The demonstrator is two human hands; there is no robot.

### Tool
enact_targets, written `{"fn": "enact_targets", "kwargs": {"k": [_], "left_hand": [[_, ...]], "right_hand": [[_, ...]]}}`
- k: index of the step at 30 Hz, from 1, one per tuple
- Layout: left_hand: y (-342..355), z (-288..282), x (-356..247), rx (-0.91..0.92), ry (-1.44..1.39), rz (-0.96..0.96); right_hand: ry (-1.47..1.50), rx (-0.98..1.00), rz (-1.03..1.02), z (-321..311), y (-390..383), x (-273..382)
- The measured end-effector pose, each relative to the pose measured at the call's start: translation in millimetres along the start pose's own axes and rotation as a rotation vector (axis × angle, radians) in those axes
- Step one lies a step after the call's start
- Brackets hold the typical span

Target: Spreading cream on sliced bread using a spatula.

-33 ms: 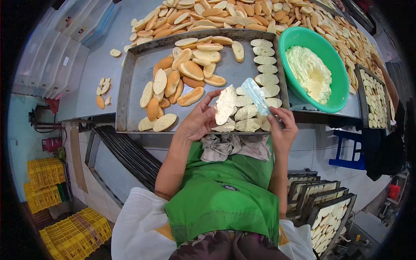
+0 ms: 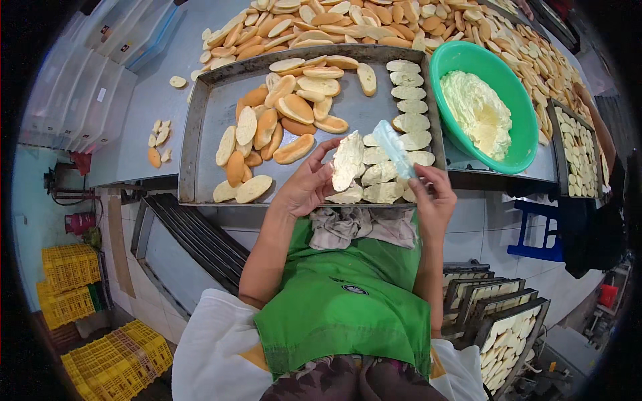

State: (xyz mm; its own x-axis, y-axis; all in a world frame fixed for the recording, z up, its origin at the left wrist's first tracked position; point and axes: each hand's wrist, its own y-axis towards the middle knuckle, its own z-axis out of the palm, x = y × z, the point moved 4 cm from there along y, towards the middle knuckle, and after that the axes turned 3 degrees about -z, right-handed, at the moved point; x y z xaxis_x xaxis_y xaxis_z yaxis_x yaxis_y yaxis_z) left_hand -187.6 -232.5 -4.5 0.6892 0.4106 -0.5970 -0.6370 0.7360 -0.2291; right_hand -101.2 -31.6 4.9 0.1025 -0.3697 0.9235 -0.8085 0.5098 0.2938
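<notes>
My left hand (image 2: 309, 179) grips a slice of bread (image 2: 347, 160) by its edges, its upper face thickly coated with pale yellow cream. In my right hand (image 2: 433, 194) is a light blue spatula (image 2: 391, 147) smeared with cream, its blade just right of the slice and apart from it. Both hands are over the near edge of a metal tray (image 2: 200, 144). Cream-covered slices (image 2: 410, 107) lie in rows along the tray's right side. Plain bread slices (image 2: 294, 148), some crust up, are heaped in its middle and left. A green bowl (image 2: 531, 137) beside the tray contains more cream (image 2: 476, 110).
A large pile of bread slices (image 2: 321, 27) covers the table beyond the tray. Clear plastic boxes (image 2: 80, 93) stand at the left. Another filled tray (image 2: 578, 157) is at the right near a person's arm (image 2: 597, 123). Below are stacked trays (image 2: 511, 334), a blue stool (image 2: 535, 230) and yellow crates (image 2: 120, 361).
My right hand and the spatula have shifted very slightly left. My left hand and the coated slice stay nearly in place.
</notes>
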Motion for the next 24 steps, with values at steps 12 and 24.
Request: {"fn": "enact_targets", "kwargs": {"k": [12,24], "left_hand": [[-4,-4,8,-0.013,0.054,-0.125],[58,-64,-51,-0.235,1.387,-0.141]], "right_hand": [[-0.242,0.013,-0.200,19,-2,5],[-0.232,-0.194,-0.036,-34,2,-5]]}}
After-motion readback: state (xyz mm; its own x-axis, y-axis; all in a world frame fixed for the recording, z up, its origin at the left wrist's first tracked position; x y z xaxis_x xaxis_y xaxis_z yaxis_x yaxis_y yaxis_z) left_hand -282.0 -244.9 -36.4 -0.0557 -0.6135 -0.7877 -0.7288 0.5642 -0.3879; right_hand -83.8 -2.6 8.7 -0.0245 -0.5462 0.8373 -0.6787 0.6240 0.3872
